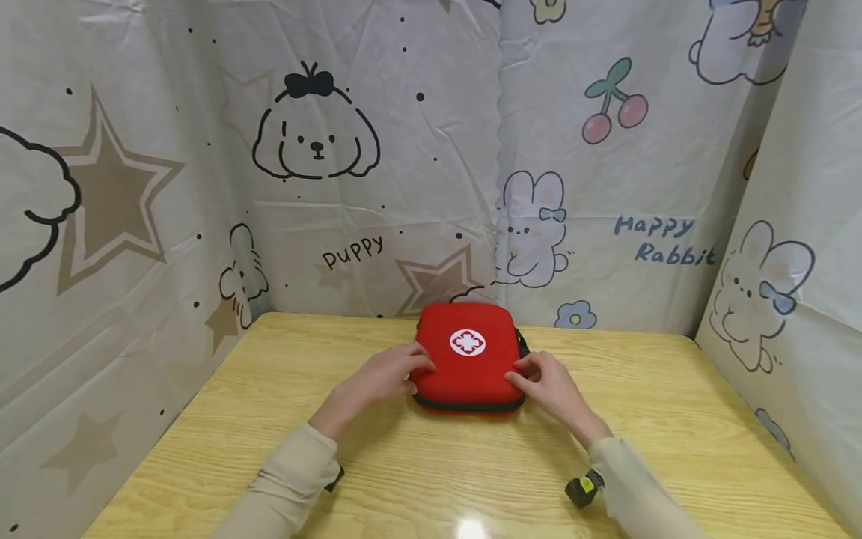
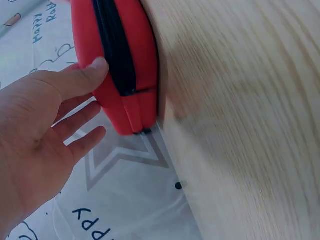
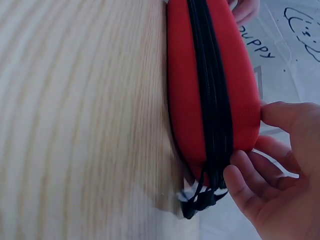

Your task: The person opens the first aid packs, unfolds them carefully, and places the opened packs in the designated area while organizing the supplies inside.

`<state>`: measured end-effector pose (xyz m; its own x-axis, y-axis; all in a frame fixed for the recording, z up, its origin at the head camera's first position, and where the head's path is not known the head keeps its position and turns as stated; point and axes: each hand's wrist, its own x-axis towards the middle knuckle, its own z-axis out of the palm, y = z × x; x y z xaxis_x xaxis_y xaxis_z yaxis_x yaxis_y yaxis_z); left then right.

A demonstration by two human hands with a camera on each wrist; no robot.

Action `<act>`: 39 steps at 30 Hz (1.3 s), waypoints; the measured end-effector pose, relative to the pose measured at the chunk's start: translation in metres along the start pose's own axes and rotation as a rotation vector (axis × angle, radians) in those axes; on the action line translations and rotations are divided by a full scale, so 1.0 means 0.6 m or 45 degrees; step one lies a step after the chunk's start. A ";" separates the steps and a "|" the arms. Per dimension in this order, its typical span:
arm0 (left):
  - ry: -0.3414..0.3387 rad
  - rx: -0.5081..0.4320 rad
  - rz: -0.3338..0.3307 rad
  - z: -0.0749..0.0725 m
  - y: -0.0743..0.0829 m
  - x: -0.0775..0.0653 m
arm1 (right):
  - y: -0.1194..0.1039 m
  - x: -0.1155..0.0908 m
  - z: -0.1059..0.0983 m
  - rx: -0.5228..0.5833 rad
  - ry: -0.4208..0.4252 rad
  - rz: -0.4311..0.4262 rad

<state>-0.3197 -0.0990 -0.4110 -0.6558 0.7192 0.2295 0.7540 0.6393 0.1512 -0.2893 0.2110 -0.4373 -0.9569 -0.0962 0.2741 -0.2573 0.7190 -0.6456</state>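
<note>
A red first-aid case [image 1: 468,382] with a white cross emblem lies flat on the wooden table, close to the back wall. At its left edge, my left hand [image 1: 387,374] holds the side, the thumb against the black zipper band [image 2: 117,55] in the left wrist view. My right hand [image 1: 548,382] holds the opposite edge. In the right wrist view, its thumb [image 3: 280,114] touches the top face while the other fingers bend toward the zipper side. Black zipper pulls [image 3: 202,200] hang at that corner. The case looks zipped closed.
The light wooden table [image 1: 269,419] meets patterned cloth walls [image 1: 417,187] at the back and both sides. A black wrist device [image 1: 583,488] is strapped at my right wrist, and part of another shows under the left sleeve [image 1: 289,475].
</note>
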 end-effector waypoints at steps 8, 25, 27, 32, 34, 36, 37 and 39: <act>-0.036 0.024 0.043 -0.001 0.001 0.003 | -0.002 -0.011 -0.005 -0.030 -0.030 -0.062; -0.061 0.176 0.136 0.042 0.085 0.067 | 0.025 -0.031 -0.027 -0.125 -0.103 -0.101; -0.046 0.176 0.158 0.050 0.092 0.077 | 0.029 -0.032 -0.028 -0.141 -0.141 -0.101; -0.039 0.181 0.181 0.067 0.104 0.095 | 0.034 -0.033 -0.030 -0.140 -0.229 -0.110; -0.037 0.159 0.175 0.069 0.107 0.099 | 0.035 -0.033 -0.030 -0.138 -0.244 -0.119; -0.033 0.126 0.157 0.068 0.108 0.102 | 0.037 -0.032 -0.030 -0.139 -0.251 -0.116; -0.032 0.114 0.149 0.067 0.109 0.103 | 0.039 -0.032 -0.029 -0.141 -0.255 -0.115; -0.031 0.109 0.137 0.066 0.109 0.104 | 0.041 -0.032 -0.029 -0.139 -0.264 -0.121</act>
<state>-0.3128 -0.0012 -0.4246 -0.5728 0.7905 0.2166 0.8146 0.5783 0.0437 -0.2749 0.2427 -0.4459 -0.9391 -0.2982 0.1708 -0.3424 0.7688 -0.5401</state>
